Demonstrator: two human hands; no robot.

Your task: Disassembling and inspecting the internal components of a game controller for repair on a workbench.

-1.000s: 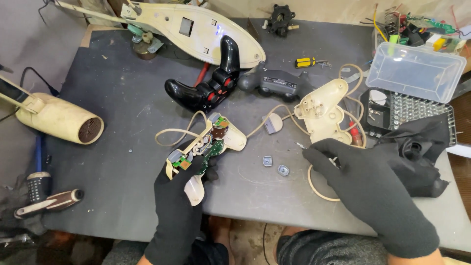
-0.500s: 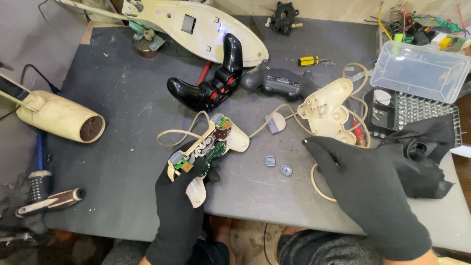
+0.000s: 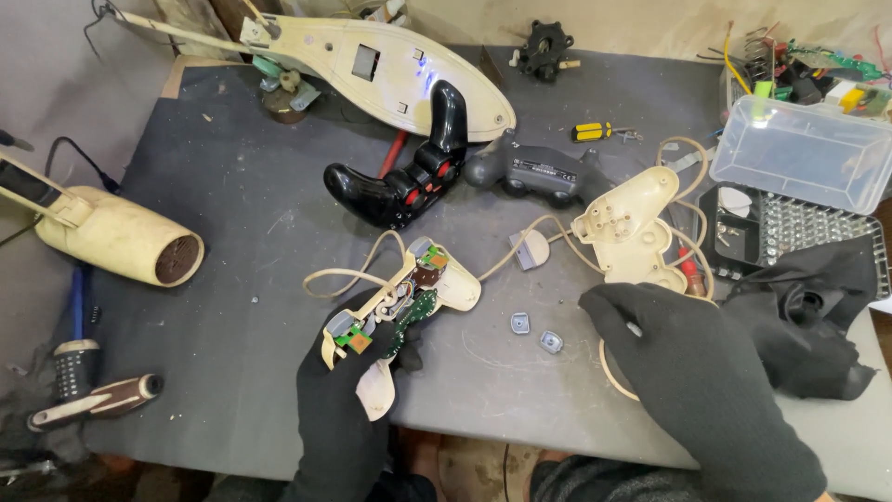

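Gloved left hand grasps the opened cream controller at near centre while the right hand, loosely curled, empty as far as I see, rests right, so the circuit board could slip out.

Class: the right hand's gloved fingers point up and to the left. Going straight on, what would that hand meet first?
Probably the cream controller shell, just beyond the right hand; depth is hard to judge.
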